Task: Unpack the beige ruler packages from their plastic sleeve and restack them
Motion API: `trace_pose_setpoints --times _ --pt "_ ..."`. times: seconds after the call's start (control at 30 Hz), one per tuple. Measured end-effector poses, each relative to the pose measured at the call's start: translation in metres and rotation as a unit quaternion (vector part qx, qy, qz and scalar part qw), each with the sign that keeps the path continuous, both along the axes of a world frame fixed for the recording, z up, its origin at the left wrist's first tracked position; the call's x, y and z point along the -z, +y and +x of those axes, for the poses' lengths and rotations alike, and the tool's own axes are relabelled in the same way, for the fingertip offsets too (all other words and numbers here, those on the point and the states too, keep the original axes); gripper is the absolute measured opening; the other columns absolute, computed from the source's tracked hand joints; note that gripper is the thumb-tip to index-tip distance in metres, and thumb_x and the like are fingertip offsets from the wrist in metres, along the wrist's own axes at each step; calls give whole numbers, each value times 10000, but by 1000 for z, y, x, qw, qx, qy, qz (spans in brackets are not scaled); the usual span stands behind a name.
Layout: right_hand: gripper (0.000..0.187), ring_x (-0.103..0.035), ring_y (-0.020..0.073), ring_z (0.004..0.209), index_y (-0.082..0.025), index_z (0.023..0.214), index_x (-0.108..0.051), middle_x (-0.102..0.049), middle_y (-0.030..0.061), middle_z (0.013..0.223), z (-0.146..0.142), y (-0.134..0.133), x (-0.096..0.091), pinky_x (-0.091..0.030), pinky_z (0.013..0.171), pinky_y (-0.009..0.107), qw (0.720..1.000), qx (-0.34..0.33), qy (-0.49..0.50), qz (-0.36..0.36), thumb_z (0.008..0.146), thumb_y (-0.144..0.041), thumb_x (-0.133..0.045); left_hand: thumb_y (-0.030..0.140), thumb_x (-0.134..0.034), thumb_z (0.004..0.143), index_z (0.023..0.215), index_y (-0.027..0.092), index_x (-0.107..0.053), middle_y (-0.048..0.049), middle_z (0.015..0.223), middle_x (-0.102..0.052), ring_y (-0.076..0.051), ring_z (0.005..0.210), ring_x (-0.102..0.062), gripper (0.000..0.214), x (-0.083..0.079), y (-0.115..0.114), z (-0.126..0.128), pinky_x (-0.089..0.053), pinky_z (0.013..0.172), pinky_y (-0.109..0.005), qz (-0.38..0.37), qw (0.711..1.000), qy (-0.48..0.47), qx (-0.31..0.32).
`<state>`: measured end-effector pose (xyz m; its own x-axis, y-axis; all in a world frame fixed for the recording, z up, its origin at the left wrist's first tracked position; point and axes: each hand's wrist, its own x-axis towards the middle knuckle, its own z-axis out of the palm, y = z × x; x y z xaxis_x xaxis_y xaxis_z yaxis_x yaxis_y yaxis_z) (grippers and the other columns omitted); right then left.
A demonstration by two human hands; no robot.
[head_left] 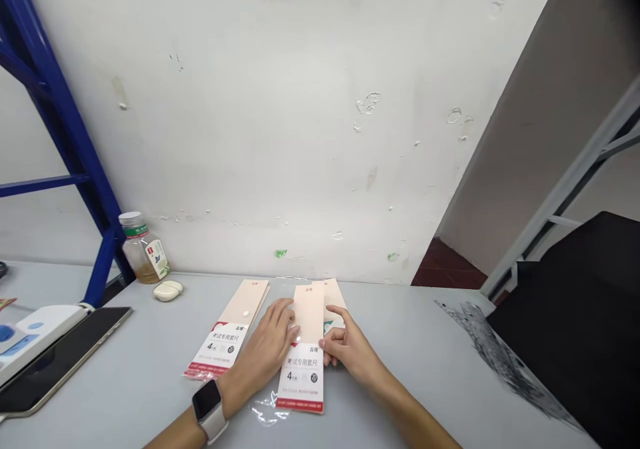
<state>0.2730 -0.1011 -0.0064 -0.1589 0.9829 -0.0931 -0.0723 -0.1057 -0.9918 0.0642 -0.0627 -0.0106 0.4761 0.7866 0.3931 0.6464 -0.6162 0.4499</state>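
Observation:
A ruler set packet (309, 322) lies in front of me, its pale pink pouch above a white card with a red bottom band. My left hand (270, 336), a watch (207, 406) on its wrist, has curled fingers along the packet's left edge. My right hand (345, 339) grips the opposite edge, thumb on the rim and index finger raised; its lower fingers are partly hidden. Behind it, a pink packet with a green part (334, 294) is mostly covered. Left of my hands lies a similar red-banded packet (233, 329), with clear plastic at its lower end.
At the left are a dark-screened phone (65, 356), a white and blue device (35, 332), a cream earbud case (168, 290) and a jar (144, 249) near the blue frame (70, 109). Black material (575, 322) covers the right side of the grey table (430, 362).

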Motion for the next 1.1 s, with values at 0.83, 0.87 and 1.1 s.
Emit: trace_pose_setpoints --times 0.83,0.87,1.1 --pt "315 -440 91 582 -252 1019 -607 -515 -31 809 1 -4 -12 -345 544 250 997 -15 76 4 722 -294 -706 334 -628 727 1035 248 -463 -71 1267 -565 -177 779 -658 360 -24 17 -13 -509 570 -250 -316 857 -388 -122" --pt "283 -381 81 567 -252 994 -625 -479 -35 798 3 -4 -15 -312 533 244 993 -14 118 -8 717 -251 -685 311 -585 746 1056 253 -458 -61 1270 -560 -163 719 -657 340 -26 24 -23 -513 547 -258 -306 860 -380 -150" --pt "282 -249 94 576 -206 886 -653 -393 -22 746 13 -3 -17 -225 513 242 947 -21 317 -54 628 -115 -589 289 -443 816 1129 183 -467 -119 1219 -586 -226 822 -667 331 -27 66 -83 -532 684 -349 -201 915 -138 -321"
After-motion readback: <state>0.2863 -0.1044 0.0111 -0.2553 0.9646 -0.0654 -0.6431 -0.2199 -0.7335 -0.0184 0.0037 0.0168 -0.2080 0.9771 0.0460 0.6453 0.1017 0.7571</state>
